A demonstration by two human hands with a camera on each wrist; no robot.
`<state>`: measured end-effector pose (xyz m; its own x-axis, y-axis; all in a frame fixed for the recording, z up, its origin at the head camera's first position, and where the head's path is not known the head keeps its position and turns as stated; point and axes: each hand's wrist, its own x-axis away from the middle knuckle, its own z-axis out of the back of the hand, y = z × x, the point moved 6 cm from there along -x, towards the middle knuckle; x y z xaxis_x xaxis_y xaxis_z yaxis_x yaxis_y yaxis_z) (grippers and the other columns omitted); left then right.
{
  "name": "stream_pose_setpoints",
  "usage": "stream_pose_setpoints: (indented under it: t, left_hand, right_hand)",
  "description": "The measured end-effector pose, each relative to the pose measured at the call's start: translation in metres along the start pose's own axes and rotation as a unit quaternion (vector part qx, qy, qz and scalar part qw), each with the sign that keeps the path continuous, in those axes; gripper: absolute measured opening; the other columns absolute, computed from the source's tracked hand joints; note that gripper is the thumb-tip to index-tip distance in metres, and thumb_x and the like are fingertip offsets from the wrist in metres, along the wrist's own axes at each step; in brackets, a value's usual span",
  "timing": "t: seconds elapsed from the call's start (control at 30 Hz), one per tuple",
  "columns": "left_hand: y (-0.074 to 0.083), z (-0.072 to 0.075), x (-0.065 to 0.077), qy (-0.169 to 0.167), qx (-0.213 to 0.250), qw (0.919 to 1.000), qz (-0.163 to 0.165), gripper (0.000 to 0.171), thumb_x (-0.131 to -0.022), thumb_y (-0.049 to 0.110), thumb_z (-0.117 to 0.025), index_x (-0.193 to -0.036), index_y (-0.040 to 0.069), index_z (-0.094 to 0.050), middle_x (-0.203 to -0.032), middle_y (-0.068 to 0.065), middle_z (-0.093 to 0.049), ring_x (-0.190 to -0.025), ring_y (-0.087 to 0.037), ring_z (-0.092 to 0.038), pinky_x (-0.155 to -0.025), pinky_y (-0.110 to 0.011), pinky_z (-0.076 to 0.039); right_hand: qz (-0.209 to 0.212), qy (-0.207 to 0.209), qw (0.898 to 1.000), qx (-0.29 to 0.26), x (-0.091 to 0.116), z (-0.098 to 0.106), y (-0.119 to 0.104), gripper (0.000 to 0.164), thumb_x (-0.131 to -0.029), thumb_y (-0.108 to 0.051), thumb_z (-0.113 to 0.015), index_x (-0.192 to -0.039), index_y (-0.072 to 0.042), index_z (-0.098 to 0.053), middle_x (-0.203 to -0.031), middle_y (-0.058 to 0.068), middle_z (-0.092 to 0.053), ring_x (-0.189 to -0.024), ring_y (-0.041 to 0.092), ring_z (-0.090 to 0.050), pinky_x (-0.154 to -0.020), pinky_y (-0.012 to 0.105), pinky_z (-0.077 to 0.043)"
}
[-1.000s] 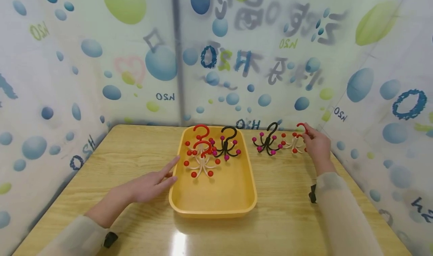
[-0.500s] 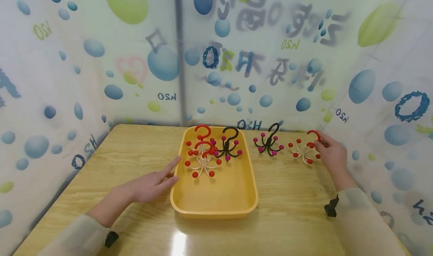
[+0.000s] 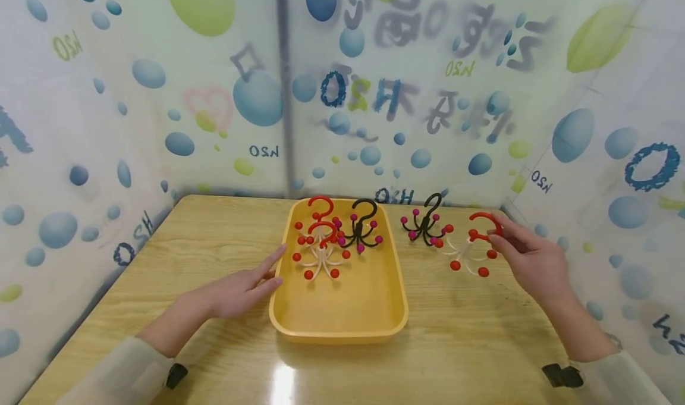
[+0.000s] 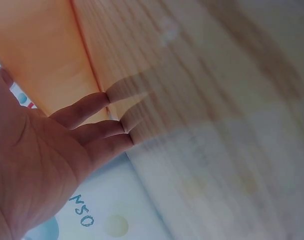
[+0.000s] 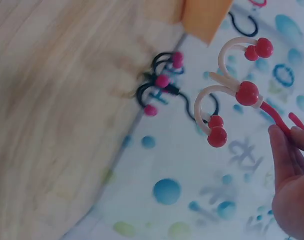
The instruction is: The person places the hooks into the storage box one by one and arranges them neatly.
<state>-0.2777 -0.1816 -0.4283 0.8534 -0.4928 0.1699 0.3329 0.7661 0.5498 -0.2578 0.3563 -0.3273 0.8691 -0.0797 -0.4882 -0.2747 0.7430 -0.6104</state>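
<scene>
At the right side of the wood-grain table (image 3: 455,333), the right hand (image 3: 535,262) pinches the red hook of a multi-arm plastic hanger with white curved arms and red ball tips (image 3: 468,249). This held hanger is tilted and raised clear of the table surface. To its left, near the rear edge, stands a black plastic hanger with magenta ball tips (image 3: 425,225). A yellow rectangular plastic tray (image 3: 353,310) occupies the table centre. Its rear half contains a second black hanger (image 3: 358,231), a front red-and-white hanger (image 3: 321,257) and a rear red-and-white hanger (image 3: 319,218); these two overlap. The left hand (image 3: 235,292) rests against the tray's left side, fingers extended and gripping nothing.
</scene>
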Motion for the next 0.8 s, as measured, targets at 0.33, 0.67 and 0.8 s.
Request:
stream_pose_setpoints:
  t: [0.33,0.67,0.8]
  left_hand:
    - [-0.002,0.000,0.002,0.000,0.000,1.0000,0.008,0.076,-0.117,0.061,-0.035,-0.179,0.031,-0.003,-0.155,-0.030,-0.060,-0.145,-0.050,-0.059,-0.125,-0.068,-0.040]
    - [-0.003,-0.002,0.000,0.001,-0.003,1.0000,0.002,0.076,-0.117,0.061,-0.036,-0.179,0.032,-0.004,-0.155,-0.027,-0.062,-0.144,-0.048,-0.059,-0.125,-0.068,-0.040]
    - [-0.003,-0.002,0.000,0.000,-0.001,1.0000,0.002,0.076,-0.117,0.061,-0.036,-0.179,0.032,-0.004,-0.156,-0.027,-0.061,-0.145,-0.049,-0.059,-0.125,-0.068,-0.039]
  right_hand:
    - [0.118,-0.027,0.987,-0.107,0.006,-0.034,-0.093,0.051,-0.098,0.002,-0.079,-0.145,-0.014,-0.074,-0.120,-0.014,-0.081,-0.095,-0.014,-0.074,-0.065,0.011,-0.057]
    - [0.149,-0.073,0.977,-0.135,-0.001,-0.089,-0.124,0.047,-0.098,0.002,-0.079,-0.143,-0.010,-0.075,-0.115,0.016,-0.084,-0.085,0.012,-0.078,-0.067,0.015,-0.060]
    - [0.139,-0.089,0.976,-0.144,-0.004,-0.111,-0.127,0.044,-0.100,-0.002,-0.078,-0.142,-0.011,-0.075,-0.113,0.014,-0.084,-0.087,0.025,-0.080,-0.071,0.017,-0.062]
